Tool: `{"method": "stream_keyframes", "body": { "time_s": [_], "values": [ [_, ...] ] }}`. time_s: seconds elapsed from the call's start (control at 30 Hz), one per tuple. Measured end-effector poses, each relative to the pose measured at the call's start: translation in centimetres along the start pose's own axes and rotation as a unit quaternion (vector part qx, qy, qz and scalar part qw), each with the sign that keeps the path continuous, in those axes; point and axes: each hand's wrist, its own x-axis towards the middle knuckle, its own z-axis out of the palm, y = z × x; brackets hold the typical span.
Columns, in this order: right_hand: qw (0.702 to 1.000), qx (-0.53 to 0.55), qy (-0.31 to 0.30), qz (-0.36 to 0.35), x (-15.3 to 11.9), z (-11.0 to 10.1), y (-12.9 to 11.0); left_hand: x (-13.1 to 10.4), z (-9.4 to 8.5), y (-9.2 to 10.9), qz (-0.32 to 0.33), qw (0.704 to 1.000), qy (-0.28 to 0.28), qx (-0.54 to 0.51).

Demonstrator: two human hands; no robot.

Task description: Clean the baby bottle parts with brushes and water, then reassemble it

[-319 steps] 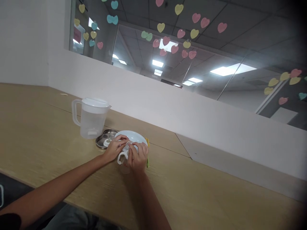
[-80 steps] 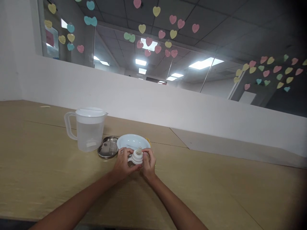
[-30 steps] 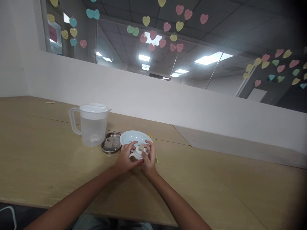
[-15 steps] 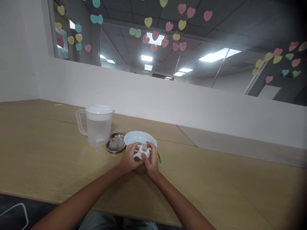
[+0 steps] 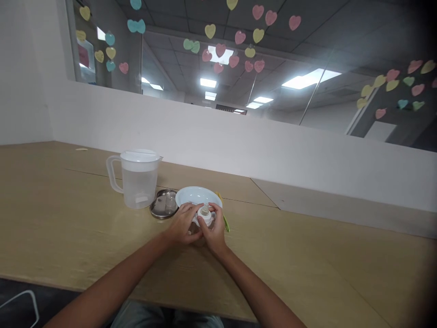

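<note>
A baby bottle (image 5: 205, 217) with a white collar, side handles and a clear teat stands between my hands, in front of a pale blue bowl (image 5: 186, 195). My left hand (image 5: 182, 224) is curled round its left side, thumb low near the body. On the right, my right hand (image 5: 215, 228) grips the collar, its thumb pressed on the front. My fingers hide most of the bottle's lower body. Behind my left hand lies a round steel dish (image 5: 157, 210) with a small clear item in it.
A lidded clear pitcher (image 5: 139, 184) of water stands on the table (image 5: 85, 218) at the left. Something green (image 5: 226, 224) and something yellow (image 5: 219, 196) show beside the bowl. A white wall (image 5: 205, 136) with a window rises behind.
The white collar and its handles have turned between my hands, with the left handle now less visible. My left hand has shifted slightly down and left. The view has moved very little.
</note>
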Motion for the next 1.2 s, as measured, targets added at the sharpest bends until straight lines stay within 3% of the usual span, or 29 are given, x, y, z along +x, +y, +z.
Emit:
{"method": "stream_keyframes", "body": {
  "time_s": [0.07, 0.1, 0.2, 0.27, 0.43, 0.6, 0.67, 0.73, 0.8, 0.87, 0.93, 1.07, 1.2],
  "values": [
    [1.000, -0.005, 0.002, -0.008, 0.0, 0.0, 0.1, -0.1, -0.9, -0.7, 0.053, 0.999, -0.009, 0.005],
    [1.000, -0.007, 0.004, -0.011, 0.0, 0.1, 0.1, -0.1, -1.4, -1.1, 0.052, 0.999, 0.012, 0.003],
    [1.000, -0.011, 0.006, -0.012, 0.0, 0.1, 0.1, -0.2, -2.6, -2.9, -0.067, 0.987, 0.145, 0.030],
    [1.000, -0.014, 0.004, -0.010, 0.0, 0.2, 0.1, -0.3, -3.0, -4.5, -0.157, 0.967, 0.184, 0.081],
    [1.000, -0.012, -0.007, -0.009, 0.0, 0.1, -0.1, -1.1, -2.2, -7.6, -0.232, 0.945, 0.091, 0.211],
    [1.000, -0.012, -0.013, -0.010, 0.1, 0.0, -0.2, -1.5, -1.5, -7.7, -0.291, 0.917, 0.020, 0.272],
    [1.000, -0.013, -0.014, -0.009, 0.1, 0.1, -0.2, -1.2, -1.9, -7.3, -0.308, 0.912, 0.015, 0.272],
    [1.000, -0.014, -0.014, -0.010, 0.0, 0.1, -0.1, -0.7, -2.7, -6.6, -0.321, 0.907, 0.057, 0.266],
    [1.000, -0.015, -0.009, -0.015, 0.0, 0.2, 0.0, 0.1, -3.6, -5.3, -0.303, 0.906, 0.167, 0.244],
    [1.000, -0.019, -0.003, -0.021, -0.1, 0.3, 0.1, 0.9, -4.2, -3.6, -0.237, 0.906, 0.298, 0.186],
    [0.999, -0.025, 0.002, -0.027, -0.1, 0.3, 0.1, 1.4, -4.2, -1.6, -0.147, 0.916, 0.353, 0.116],
    [0.999, -0.017, 0.003, -0.040, 0.0, 0.0, -0.3, 1.3, -2.5, 1.1, -0.022, 0.958, 0.277, 0.066],
    [0.997, -0.027, -0.005, -0.078, 0.1, -0.4, -0.9, 0.8, -1.1, 1.5, 0.008, 0.977, 0.211, 0.032]
  ]
}}
